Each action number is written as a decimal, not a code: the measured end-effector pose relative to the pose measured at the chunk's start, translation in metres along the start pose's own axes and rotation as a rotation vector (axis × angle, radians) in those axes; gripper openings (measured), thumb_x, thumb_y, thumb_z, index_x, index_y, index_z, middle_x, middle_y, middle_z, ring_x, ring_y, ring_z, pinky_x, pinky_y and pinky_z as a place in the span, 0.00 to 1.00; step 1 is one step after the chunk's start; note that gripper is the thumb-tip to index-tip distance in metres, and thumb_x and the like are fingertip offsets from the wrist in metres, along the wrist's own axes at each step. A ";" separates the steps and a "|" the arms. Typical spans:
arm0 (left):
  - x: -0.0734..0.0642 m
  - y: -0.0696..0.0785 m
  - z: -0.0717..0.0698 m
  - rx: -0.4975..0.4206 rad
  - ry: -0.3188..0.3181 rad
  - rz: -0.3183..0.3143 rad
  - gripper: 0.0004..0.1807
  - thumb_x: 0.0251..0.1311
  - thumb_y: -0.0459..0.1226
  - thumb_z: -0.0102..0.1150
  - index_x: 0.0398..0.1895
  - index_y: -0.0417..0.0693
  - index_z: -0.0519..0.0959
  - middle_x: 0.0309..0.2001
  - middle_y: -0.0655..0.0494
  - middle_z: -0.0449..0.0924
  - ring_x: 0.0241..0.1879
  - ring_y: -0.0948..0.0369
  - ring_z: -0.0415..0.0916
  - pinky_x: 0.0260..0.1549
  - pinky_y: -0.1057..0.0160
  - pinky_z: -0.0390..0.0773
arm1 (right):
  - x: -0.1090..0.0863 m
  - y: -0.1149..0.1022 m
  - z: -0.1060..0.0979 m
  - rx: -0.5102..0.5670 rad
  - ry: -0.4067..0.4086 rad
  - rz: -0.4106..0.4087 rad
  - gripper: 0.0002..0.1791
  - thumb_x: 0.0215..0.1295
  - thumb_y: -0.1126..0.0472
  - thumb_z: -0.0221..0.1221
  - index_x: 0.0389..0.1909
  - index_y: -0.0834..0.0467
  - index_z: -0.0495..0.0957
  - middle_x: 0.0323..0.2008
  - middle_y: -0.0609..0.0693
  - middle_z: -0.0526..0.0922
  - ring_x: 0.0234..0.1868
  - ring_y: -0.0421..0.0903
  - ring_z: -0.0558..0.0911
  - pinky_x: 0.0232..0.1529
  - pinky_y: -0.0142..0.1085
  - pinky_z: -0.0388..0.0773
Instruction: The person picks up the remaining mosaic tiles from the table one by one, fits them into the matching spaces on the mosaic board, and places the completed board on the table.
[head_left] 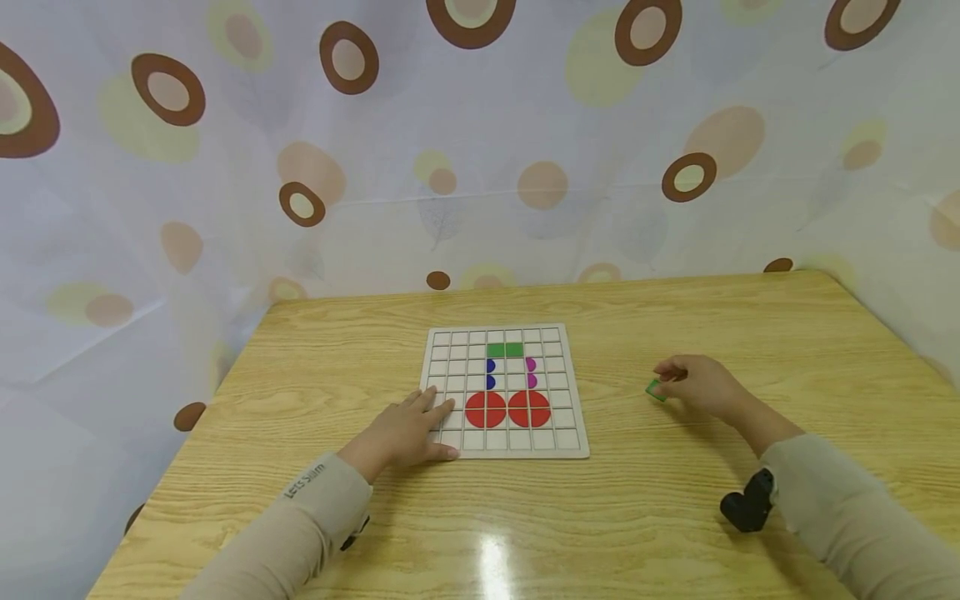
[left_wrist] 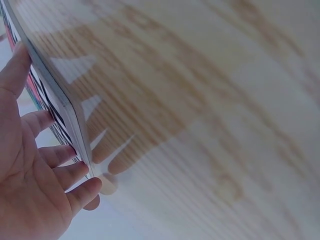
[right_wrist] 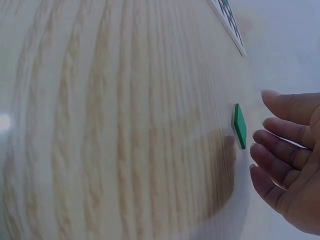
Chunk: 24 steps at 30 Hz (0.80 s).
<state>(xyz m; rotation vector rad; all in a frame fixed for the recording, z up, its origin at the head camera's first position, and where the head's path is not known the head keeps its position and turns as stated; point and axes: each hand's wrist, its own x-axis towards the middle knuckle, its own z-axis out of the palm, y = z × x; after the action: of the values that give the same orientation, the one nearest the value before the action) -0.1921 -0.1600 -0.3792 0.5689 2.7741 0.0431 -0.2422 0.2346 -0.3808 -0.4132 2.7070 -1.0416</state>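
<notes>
A white grid board [head_left: 454, 364] lies flat on the table, with coloured tiles in some of its squares. My left hand [head_left: 402, 432] rests on the board's lower left edge with its fingers spread. In the left wrist view, the thumb and fingertips touch the board's rim [left_wrist: 75, 117]. To the right of the board, my right hand [head_left: 697, 385] is beside a small green square tile [head_left: 656, 391]. The right wrist view shows this green tile [right_wrist: 240, 126] on the table, just off the fingertips of the slightly bent right hand [right_wrist: 295, 155]. Nothing is in its grasp there.
Two green squares [head_left: 505, 350], blue half-rounds [head_left: 491, 373], magenta half-rounds [head_left: 531, 373] and two red circles [head_left: 486, 409] made of quarter pieces sit on the board. A patterned curtain [head_left: 487, 125] hangs behind the wooden table [head_left: 360, 350]. Black devices [head_left: 748, 502] are at the wrists.
</notes>
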 end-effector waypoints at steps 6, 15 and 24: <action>0.000 0.000 0.000 -0.002 0.001 0.003 0.40 0.50 0.60 0.46 0.64 0.51 0.55 0.64 0.42 0.46 0.62 0.45 0.44 0.54 0.46 0.53 | 0.001 0.003 -0.003 -0.045 -0.015 0.016 0.27 0.56 0.57 0.55 0.50 0.74 0.65 0.43 0.67 0.71 0.44 0.61 0.70 0.38 0.46 0.71; 0.000 0.000 -0.001 -0.002 0.002 0.001 0.41 0.50 0.61 0.46 0.64 0.51 0.55 0.64 0.43 0.46 0.62 0.46 0.45 0.54 0.46 0.54 | 0.005 0.004 0.001 -0.077 -0.021 0.036 0.26 0.55 0.58 0.57 0.46 0.75 0.67 0.43 0.68 0.71 0.45 0.63 0.69 0.40 0.48 0.70; 0.000 0.000 0.000 0.000 0.005 0.002 0.40 0.50 0.61 0.46 0.64 0.51 0.55 0.64 0.43 0.46 0.62 0.46 0.45 0.54 0.47 0.54 | 0.006 -0.002 0.004 -0.090 -0.009 0.044 0.16 0.53 0.62 0.58 0.36 0.73 0.71 0.32 0.59 0.75 0.31 0.51 0.74 0.28 0.39 0.73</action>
<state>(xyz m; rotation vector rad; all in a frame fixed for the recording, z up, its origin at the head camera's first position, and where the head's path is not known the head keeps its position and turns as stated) -0.1924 -0.1602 -0.3790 0.5727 2.7787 0.0447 -0.2458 0.2284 -0.3830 -0.3707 2.7496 -0.9075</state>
